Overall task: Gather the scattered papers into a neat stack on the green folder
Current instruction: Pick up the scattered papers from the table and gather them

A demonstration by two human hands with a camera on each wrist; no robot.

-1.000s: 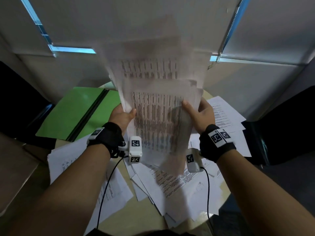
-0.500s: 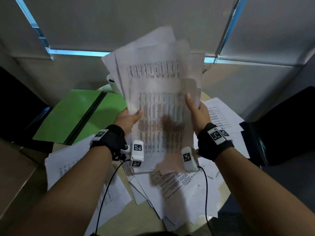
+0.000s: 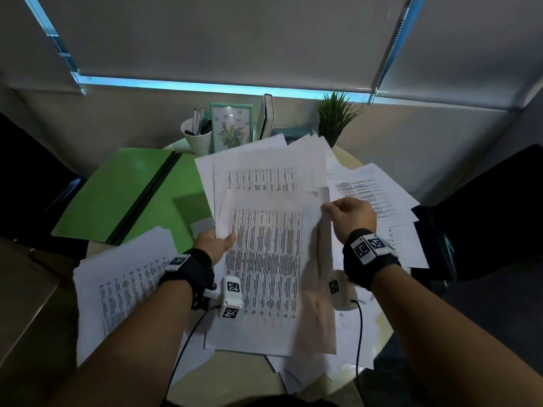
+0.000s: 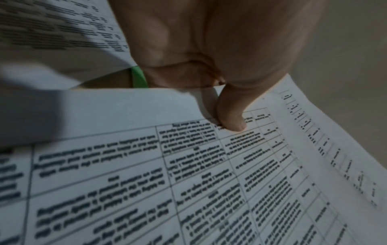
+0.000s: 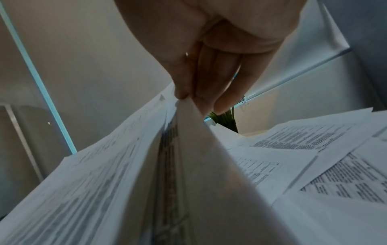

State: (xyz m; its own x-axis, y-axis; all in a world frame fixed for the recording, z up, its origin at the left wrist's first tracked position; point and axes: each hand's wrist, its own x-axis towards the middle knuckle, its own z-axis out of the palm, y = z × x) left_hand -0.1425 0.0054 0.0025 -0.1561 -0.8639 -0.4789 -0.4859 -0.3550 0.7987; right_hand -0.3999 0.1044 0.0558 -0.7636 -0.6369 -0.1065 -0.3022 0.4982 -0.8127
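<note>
I hold a loose bundle of printed papers (image 3: 264,230) above the round table. My left hand (image 3: 219,242) grips its left edge, thumb on the top sheet (image 4: 209,165). My right hand (image 3: 349,214) pinches the right edge, where the sheets (image 5: 188,149) fold upward between thumb and fingers. The open green folder (image 3: 123,195) lies flat at the table's left, beside and partly under the bundle's left side. More papers lie scattered: a pile at the near left (image 3: 123,286), sheets at the right (image 3: 376,192) and under the bundle (image 3: 346,333).
At the table's back stand a white pen cup (image 3: 198,136), a framed picture (image 3: 232,127), an upright book (image 3: 267,116) and a small potted plant (image 3: 335,116). Dark chairs sit at far left (image 3: 29,171) and right (image 3: 484,207). Window blinds hang behind.
The bundle has come down from upright in front of the window to a flatter tilt over the table. My right hand shifted from flat along the edge to pinching it.
</note>
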